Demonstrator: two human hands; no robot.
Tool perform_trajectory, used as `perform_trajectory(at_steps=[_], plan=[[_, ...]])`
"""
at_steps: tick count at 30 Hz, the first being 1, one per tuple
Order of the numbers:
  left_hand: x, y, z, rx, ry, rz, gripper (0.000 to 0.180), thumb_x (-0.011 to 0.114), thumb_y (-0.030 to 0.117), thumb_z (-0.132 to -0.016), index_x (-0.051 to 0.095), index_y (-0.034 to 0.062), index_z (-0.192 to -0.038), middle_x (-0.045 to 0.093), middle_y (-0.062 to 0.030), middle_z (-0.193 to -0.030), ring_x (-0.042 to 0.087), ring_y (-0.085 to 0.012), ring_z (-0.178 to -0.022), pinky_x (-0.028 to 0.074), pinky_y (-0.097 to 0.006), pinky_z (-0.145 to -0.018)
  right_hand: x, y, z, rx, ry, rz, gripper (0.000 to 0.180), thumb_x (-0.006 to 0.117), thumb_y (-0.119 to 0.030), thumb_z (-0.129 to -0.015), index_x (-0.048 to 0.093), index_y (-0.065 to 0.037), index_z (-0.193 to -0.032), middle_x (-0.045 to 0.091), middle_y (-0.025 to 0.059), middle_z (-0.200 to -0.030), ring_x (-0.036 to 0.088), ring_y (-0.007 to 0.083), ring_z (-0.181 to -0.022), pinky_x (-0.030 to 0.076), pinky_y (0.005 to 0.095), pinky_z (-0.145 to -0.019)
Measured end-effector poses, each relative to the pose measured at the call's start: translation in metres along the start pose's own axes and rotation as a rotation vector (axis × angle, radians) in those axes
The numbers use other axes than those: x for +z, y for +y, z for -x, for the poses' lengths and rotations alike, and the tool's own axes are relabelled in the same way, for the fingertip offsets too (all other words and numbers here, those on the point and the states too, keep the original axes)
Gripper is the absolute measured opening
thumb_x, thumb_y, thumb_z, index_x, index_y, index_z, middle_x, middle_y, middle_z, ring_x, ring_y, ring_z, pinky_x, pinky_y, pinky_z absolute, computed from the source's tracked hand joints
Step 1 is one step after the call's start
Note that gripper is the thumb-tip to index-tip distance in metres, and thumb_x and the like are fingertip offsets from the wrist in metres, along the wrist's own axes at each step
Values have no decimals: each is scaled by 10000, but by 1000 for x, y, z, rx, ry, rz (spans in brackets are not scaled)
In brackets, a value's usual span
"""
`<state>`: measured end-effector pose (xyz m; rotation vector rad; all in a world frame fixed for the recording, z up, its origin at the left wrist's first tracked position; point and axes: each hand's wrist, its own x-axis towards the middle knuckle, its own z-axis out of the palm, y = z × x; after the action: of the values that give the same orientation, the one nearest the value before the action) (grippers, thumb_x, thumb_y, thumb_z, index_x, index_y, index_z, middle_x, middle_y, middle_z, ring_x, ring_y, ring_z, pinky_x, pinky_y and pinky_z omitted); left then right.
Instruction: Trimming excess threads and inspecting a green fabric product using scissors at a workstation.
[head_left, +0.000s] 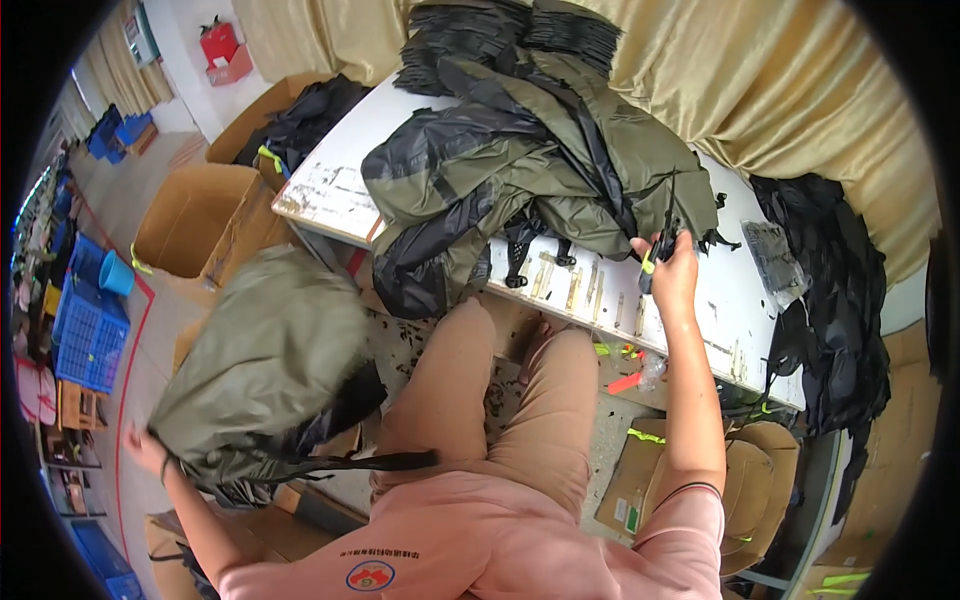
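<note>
My left hand (pixel 146 450) is out to the left, closed on the edge of an olive-green and black fabric bag (pixel 270 350). The bag hangs beside my left leg, blurred by motion, with a black strap (pixel 370 461) trailing across my lap. Over the table's right part, my right hand (pixel 675 270) is closed around black scissors (pixel 664 240), their pointed blades facing away from me. Just beyond and left of that hand lies a heap of olive and black fabric bags (pixel 530 165), with black buckles (pixel 520 245) hanging at its near edge.
The white table (pixel 330 180) has worn edges. Stacked black pieces (pixel 465 45) stand at its back, before a gold curtain (pixel 720 80). A plastic-wrapped packet (pixel 775 262) and piled black fabric (pixel 835 310) are at right. Cardboard boxes (pixel 185 220) stand left; another box (pixel 755 480) stands lower right.
</note>
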<state>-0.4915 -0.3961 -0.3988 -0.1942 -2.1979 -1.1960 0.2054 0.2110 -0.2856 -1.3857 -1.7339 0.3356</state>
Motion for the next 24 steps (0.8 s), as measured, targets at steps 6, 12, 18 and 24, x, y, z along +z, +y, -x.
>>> perform_trajectory(at_steps=[6, 12, 18, 24], plan=[[1, -74, 185, 312, -671, -623, 308, 576, 219, -868, 585, -8, -1075, 575, -241, -1103, 509, -416, -1074, 375, -468, -989, 18, 18, -19, -28, 124, 440, 358, 772, -123, -702, 493, -28, -905, 629, 122, -896, 629, 326, -855, 432, 451, -769], [74, -110, 181, 217, -1551, -880, 578, 605, 487, -804, 619, 8, -1127, 625, -233, -1113, 553, -404, -1109, 435, -472, -914, 18, 16, -44, -3, 114, 374, 341, 748, -38, -658, 505, -47, -897, 678, 90, -787, 652, 327, -797, 462, 441, -750], [139, 162, 128, 559, -1271, -785, 505, 599, 485, -818, 662, 32, -1033, 650, -202, -983, 628, -347, -959, 505, -446, -815, -82, -11, -81, -170, 286, 78, 282, 637, 41, -720, 523, -30, -968, 653, 139, -809, 652, 261, -748, 489, 362, -705], [138, 432, 184, 972, -1106, 504, 249, 651, 109, -837, 603, 11, -1061, 606, -152, -1029, 585, -323, -993, 464, -359, -868, -152, -109, -32, -268, 45, -105, 147, 573, 41, -798, 505, -36, -904, 540, 8, -734, 523, 96, -672, 433, 241, -627]])
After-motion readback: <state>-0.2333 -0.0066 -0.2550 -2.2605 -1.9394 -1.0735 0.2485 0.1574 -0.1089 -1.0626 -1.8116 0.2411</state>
